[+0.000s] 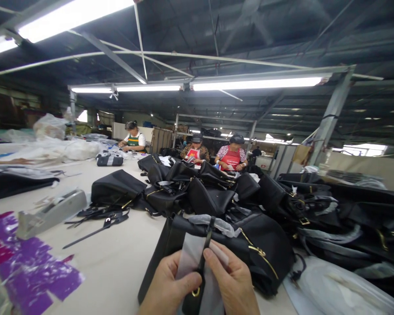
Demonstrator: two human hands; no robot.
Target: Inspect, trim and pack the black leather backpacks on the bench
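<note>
A grey tape dispenser (54,213) stands beside purple plastic (36,269) on the table (114,267), long lamps (259,83) overhead.

Left hand (170,284) and right hand (233,280), both bare, low in the head view and near one another – backs partly toward the camera. Left: pinch grip; thumb (189,282) lies nearly level, tip pointing toward the right hand, index finger (173,262) bent, the remaining fingers largely hidden behind. Right: also pinching; thumb (213,261) slants up and inward, its tip higher than the left one, index finger (223,250) bent behind it. Wrists at the lower frame edge – forearms cut off.
</note>
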